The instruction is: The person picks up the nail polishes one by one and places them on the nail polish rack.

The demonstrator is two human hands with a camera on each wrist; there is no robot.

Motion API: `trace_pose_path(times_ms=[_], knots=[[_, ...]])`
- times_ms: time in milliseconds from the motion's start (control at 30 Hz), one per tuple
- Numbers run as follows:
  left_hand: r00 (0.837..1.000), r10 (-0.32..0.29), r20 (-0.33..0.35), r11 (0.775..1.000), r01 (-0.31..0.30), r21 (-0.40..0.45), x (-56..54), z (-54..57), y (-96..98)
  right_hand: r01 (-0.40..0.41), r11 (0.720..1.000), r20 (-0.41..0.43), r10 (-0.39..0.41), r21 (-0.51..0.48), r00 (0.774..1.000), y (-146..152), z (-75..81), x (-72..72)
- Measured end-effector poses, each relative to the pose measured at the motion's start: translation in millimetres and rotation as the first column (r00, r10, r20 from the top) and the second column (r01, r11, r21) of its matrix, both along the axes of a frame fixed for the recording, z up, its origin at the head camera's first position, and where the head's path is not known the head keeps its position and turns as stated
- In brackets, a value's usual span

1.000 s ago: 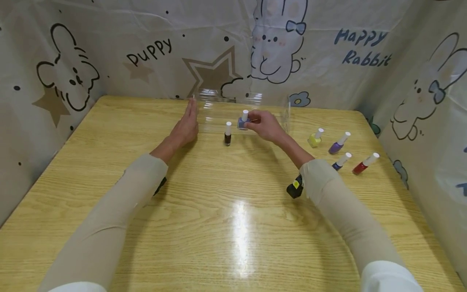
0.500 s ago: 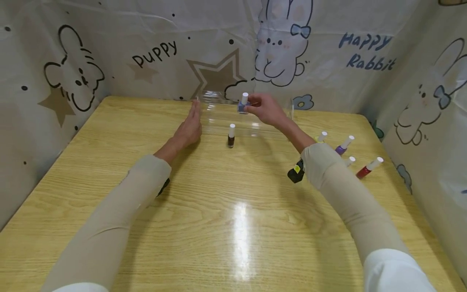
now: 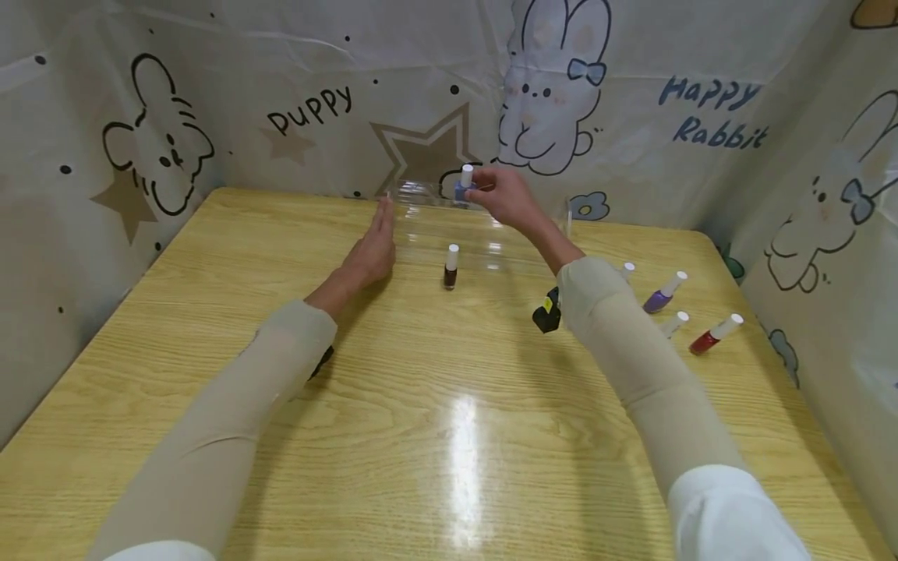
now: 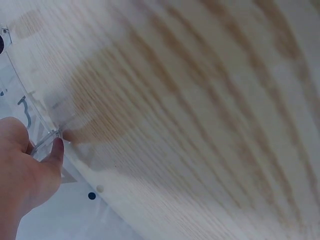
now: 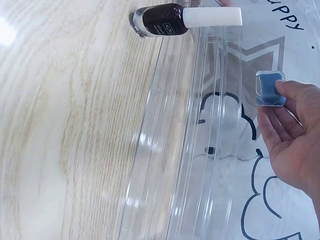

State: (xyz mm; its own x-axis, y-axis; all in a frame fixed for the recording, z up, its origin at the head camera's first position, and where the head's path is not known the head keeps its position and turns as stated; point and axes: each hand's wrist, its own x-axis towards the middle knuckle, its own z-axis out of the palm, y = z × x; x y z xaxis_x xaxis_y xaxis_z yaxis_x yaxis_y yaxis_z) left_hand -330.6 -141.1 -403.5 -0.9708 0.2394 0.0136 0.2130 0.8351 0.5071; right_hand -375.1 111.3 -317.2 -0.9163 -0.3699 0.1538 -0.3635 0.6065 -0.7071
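Farther and higher than a second ago, the blue bottle (image 3: 463, 189) is pinched in my right hand (image 3: 508, 199) at the far side of the clear rack (image 3: 494, 246). My left hand (image 3: 370, 249) grips the rack's left end; a dark bottle (image 3: 450, 268) stands nearer.

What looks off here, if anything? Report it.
Nothing looks spilled or damaged. Only the dark nail polish bottle seems odd, standing alone in front of the clear rack, apart from the purple bottle and red bottle.

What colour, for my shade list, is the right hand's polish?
Blue polish, clearest in the right wrist view.
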Motion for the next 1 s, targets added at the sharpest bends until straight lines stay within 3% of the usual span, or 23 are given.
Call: trace_pose_path(times_ms=[333, 633, 1000], knots=[[1.000, 0.005, 0.024, 1.000, -0.005, 0.024, 1.5, 3.1, -0.7, 0.016, 1.000, -0.004, -0.016, 0.013, 1.000, -13, -4.7, -16.1], [1.000, -0.015, -0.001, 1.000, 0.015, 0.025, 0.9, -0.2, -1.4, 0.014, 0.999, -0.013, -0.014, 0.039, 1.000, -30, -13.5, -24.9], [1.000, -0.015, -0.015, 1.000, 0.016, 0.011, 0.3, 0.0, -2.8, 0.027, 0.998, -0.022, -0.026, 0.048, 0.999, -46, -15.3, -27.2]])
